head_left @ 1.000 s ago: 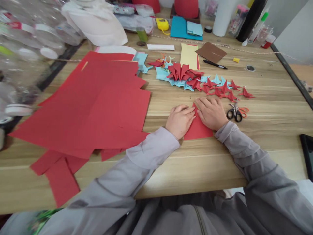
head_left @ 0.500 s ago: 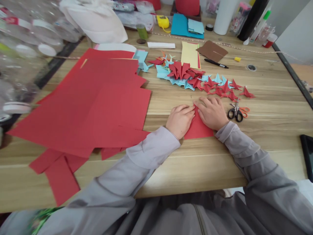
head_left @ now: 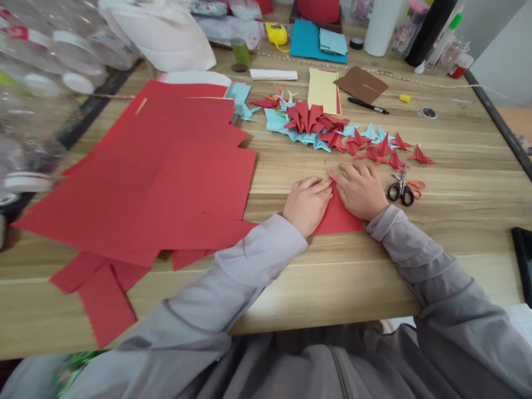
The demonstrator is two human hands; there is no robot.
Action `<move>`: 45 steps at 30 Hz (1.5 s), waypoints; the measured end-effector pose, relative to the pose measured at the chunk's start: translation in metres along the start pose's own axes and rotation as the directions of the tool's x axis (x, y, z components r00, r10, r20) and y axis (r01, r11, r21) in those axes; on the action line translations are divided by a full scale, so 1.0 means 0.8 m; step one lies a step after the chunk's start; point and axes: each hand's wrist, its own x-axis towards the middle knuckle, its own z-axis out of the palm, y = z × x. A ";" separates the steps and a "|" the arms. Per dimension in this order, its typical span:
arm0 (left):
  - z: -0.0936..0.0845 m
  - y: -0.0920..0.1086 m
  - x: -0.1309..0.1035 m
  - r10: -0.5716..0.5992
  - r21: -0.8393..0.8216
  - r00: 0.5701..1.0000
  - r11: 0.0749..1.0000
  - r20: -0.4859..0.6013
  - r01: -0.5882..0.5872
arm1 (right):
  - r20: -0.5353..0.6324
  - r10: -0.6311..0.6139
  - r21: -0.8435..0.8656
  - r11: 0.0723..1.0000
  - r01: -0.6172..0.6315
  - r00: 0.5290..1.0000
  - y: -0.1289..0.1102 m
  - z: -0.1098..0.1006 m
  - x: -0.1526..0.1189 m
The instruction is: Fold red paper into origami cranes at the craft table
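Head view, and both hands are down on the small red paper [head_left: 343, 219], which lies flat on the table [head_left: 457, 249] towards its near edge, right of centre. Left hand [head_left: 307, 205]: fingers together, tips at the paper's upper point; whether they pinch it, I cannot tell. Right hand [head_left: 361, 191] lies flatter, fingers slightly parted over the right side, the pair apparently bearing down so the sheet stays put. Matt, smooth stock, this, its visible part roughly triangular. Over towards the left edge, big red sheets [head_left: 166, 166] overlap in a stiff, angular spread, seemingly set aside to leave working room. Beyond the hands, crisp, pointed red and blue folded pieces [head_left: 384, 145] cluster towards the far edge; black-looped metal scissors [head_left: 402, 182] rest just right, within easy reach.
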 end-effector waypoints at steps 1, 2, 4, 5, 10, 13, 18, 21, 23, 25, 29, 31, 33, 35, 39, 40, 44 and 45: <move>0.000 0.001 0.000 0.002 0.010 1.000 1.000 0.005 -0.002 | -0.001 0.000 -0.001 1.000 0.000 1.000 0.000 0.000 0.000; -0.001 0.002 0.000 0.004 0.021 1.000 1.000 0.007 -0.005 | -0.001 0.001 -0.001 1.000 -0.001 1.000 0.000 0.000 0.000; -0.002 0.004 0.000 0.016 0.044 1.000 0.999 0.003 -0.016 | 0.002 0.002 -0.004 1.000 -0.002 1.000 -0.001 0.000 0.000; -0.002 0.005 0.000 0.021 0.054 1.000 0.998 -0.004 -0.021 | 0.004 0.003 -0.005 1.000 -0.003 1.000 -0.001 0.000 0.000; -0.001 0.006 0.000 -0.002 0.049 0.999 0.999 -0.046 0.004 | 0.011 0.012 -0.012 1.000 -0.012 1.000 -0.002 -0.002 0.000; 0.000 0.004 0.000 0.005 0.024 1.000 1.000 -0.031 -0.005 | 0.015 0.017 -0.007 1.000 -0.017 1.000 -0.002 -0.003 -0.001; 0.001 0.001 -0.001 0.033 0.012 0.999 0.999 -0.032 -0.033 | 0.016 0.012 -0.006 1.000 -0.012 1.000 -0.002 -0.003 0.000; 0.000 0.002 -0.002 0.043 0.013 0.999 0.999 -0.029 -0.043 | 0.014 0.010 -0.002 1.000 -0.010 1.000 -0.002 -0.003 0.000; -0.001 0.003 -0.002 0.046 0.022 0.999 0.999 -0.029 -0.045 | 0.010 0.009 0.006 1.000 -0.009 1.000 -0.002 -0.002 0.000; -0.002 0.004 -0.001 0.049 0.032 0.998 0.998 -0.027 -0.048 | 0.008 0.010 0.008 1.000 -0.010 1.000 -0.002 -0.002 0.000; -0.001 0.005 -0.001 0.055 0.057 0.998 0.997 -0.024 -0.054 | 0.003 0.014 0.001 1.000 -0.014 1.000 -0.002 -0.001 0.000; -0.001 0.004 -0.001 0.065 0.072 0.998 0.995 -0.026 -0.063 | -0.001 0.013 0.001 1.000 -0.013 1.000 -0.002 -0.001 0.000; 0.000 0.004 0.000 0.076 0.081 0.997 0.994 -0.030 -0.074 | -0.002 0.012 0.001 1.000 -0.012 1.000 -0.002 -0.002 0.000; 0.000 0.004 -0.001 0.082 0.087 0.996 0.993 -0.036 -0.079 | -0.001 0.015 -0.001 1.000 -0.015 1.000 -0.002 -0.002 0.001; 0.000 0.006 -0.001 0.073 0.096 0.997 0.993 -0.036 -0.069 | 0.008 0.030 -0.003 1.000 -0.030 1.000 -0.002 -0.001 0.001; 0.001 0.006 -0.001 0.069 0.096 0.997 0.993 -0.036 -0.065 | 0.007 0.033 -0.004 0.999 -0.033 0.999 -0.002 -0.001 0.001; 0.002 0.006 -0.001 0.070 0.094 0.997 0.993 -0.044 -0.066 | 0.001 0.040 0.003 0.999 -0.040 0.999 -0.003 -0.002 0.001; 0.003 0.006 -0.001 0.069 0.092 0.997 0.994 -0.045 -0.065 | -0.001 0.039 0.007 0.999 -0.039 0.999 -0.003 -0.002 0.001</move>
